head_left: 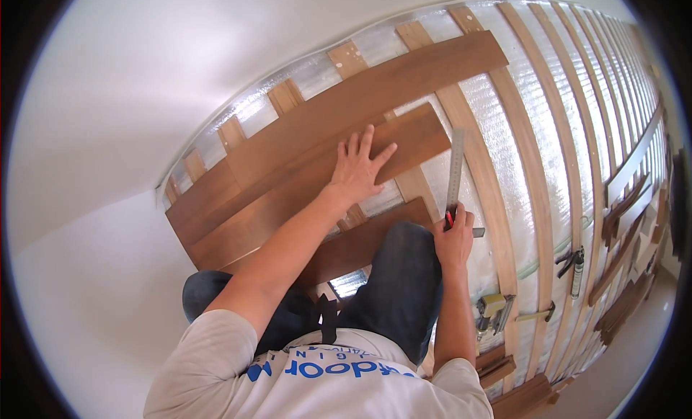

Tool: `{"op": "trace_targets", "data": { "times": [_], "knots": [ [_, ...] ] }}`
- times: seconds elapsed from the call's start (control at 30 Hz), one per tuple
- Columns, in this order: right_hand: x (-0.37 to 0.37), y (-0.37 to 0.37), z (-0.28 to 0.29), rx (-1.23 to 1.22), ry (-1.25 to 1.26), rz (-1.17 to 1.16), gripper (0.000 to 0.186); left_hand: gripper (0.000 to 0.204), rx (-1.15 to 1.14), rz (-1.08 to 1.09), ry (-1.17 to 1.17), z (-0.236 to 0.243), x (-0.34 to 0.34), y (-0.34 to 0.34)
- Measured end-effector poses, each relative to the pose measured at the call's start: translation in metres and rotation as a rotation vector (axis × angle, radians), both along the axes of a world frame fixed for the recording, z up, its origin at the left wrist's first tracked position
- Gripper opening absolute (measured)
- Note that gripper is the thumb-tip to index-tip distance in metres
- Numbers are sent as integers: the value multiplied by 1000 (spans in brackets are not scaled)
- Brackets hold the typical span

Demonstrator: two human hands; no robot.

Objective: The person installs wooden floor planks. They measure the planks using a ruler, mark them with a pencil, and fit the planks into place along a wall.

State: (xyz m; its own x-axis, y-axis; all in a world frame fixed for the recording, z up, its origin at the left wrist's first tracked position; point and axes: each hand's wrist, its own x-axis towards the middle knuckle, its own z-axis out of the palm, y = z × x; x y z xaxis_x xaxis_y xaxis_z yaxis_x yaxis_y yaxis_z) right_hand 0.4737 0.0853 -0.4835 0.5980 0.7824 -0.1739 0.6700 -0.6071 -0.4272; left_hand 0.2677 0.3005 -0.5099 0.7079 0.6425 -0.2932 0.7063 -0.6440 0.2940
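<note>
My left hand (357, 168) lies open, fingers spread, on a brown floorboard (422, 138). Along the board's far side runs a longer row of brown boards (404, 67), close to the wall. In my right hand (454, 242), closed beside my right knee, is a steel square (455, 163). Its marked blade points away from me, just off the board's right end. A small black and red part shows at my fingers; what it is I cannot make out. Another brown board (360, 239) lies nearer, partly hidden by my legs.
Pale wooden battens (530, 141) cross silver foil (497, 120) toward the right. A yellow-green power tool (491, 307), a hammer (540, 314) and a caulking gun (574, 271) lie there. Loose boards (627, 304) are piled at the far right. A white wall (86, 253) stands at left.
</note>
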Motion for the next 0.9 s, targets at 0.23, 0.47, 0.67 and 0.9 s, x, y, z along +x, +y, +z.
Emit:
{"op": "trace_targets", "data": {
  "times": [0.23, 0.47, 0.67, 0.9],
  "knots": [
    [20, 44, -24, -95, -26, 197, 51, 101, 59, 95, 139, -7, -17, 70],
    [43, 106, -41, -152, -77, 301, 48, 58, 296, -228, -282, -17, 47, 97],
    [58, 133, -59, -146, -97, 286, 50, 48, 323, -310, -329, -60, 63, 117],
    [57, 132, -72, -47, -62, 159, 43, 51, 189, -241, -467, -74, 62, 123]
  ]
}}
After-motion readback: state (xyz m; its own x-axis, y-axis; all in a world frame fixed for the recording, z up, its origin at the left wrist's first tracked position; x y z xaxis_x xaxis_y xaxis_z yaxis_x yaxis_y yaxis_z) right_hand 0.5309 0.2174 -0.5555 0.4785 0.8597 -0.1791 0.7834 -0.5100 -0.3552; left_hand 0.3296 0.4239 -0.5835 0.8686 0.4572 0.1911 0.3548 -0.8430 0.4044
